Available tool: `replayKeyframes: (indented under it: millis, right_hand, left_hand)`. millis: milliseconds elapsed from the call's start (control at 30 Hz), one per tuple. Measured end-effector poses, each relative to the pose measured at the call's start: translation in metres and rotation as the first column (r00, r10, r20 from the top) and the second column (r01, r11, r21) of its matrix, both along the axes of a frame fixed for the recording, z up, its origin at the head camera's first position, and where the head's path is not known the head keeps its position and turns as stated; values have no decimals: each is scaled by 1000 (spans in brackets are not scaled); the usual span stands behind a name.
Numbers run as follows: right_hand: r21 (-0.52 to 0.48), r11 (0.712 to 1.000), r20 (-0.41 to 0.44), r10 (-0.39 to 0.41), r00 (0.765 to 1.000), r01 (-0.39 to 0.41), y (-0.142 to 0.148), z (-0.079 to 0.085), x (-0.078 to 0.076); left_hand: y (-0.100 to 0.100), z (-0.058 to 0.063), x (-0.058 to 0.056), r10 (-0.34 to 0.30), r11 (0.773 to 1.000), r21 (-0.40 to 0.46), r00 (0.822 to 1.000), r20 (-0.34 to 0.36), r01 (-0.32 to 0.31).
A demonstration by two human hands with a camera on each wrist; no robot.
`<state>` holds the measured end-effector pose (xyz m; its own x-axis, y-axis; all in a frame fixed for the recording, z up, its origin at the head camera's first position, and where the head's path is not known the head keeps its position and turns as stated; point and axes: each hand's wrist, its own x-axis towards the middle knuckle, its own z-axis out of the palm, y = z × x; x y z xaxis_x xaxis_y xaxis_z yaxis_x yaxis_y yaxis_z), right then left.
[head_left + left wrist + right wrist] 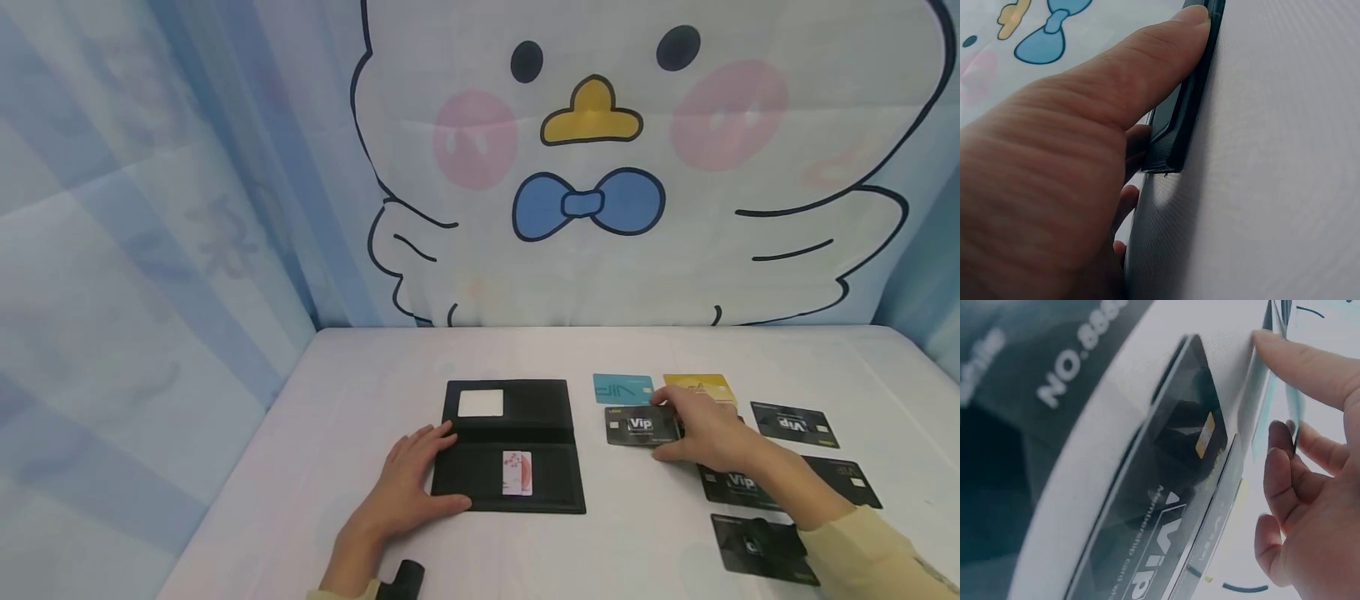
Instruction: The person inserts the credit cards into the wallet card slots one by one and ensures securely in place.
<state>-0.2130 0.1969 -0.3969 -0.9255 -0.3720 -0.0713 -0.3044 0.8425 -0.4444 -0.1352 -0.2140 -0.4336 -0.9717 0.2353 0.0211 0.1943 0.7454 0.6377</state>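
Note:
A black bifold wallet [510, 429] lies opened out on the table, with a white patch [481, 403] in its upper half and a pink-and-white card [513, 472] in the lower. My left hand [408, 475] rests at the wallet's left side, fingers spread and fairly straight. Its thumb [1147, 62] presses on the near edge in the left wrist view. To the right, my right hand [708, 433] pinches a black Vip card [637, 425] by its right end, thumb at the near edge and fingertips at the far one. The hand covers that end.
Behind the gripped card lie a teal card [623, 388] and a yellow card [701, 382]. Several black cards spread under and around the right arm, among them one [793, 423] at the upper right and one [753, 542] nearest me. A printed curtain [585, 283] hangs behind the table.

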Motion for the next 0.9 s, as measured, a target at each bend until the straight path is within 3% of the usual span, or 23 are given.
replayKeyframes:
  millis: [300, 567, 900]
  right_hand:
    - [-107, 994, 68, 1, 998, 6, 0, 5, 7]
    - [-109, 994, 120, 11, 993, 3, 4, 7, 9]
    - [-187, 982, 118, 37, 992, -14, 2, 9, 17]
  left_hand:
    - [-1, -1, 0, -4, 1000, 4, 1000, -3, 4]
    - [0, -1, -1, -4, 1000, -5, 1000, 5, 4]
    - [-1, -2, 0, -2, 1000, -2, 1000, -3, 2]
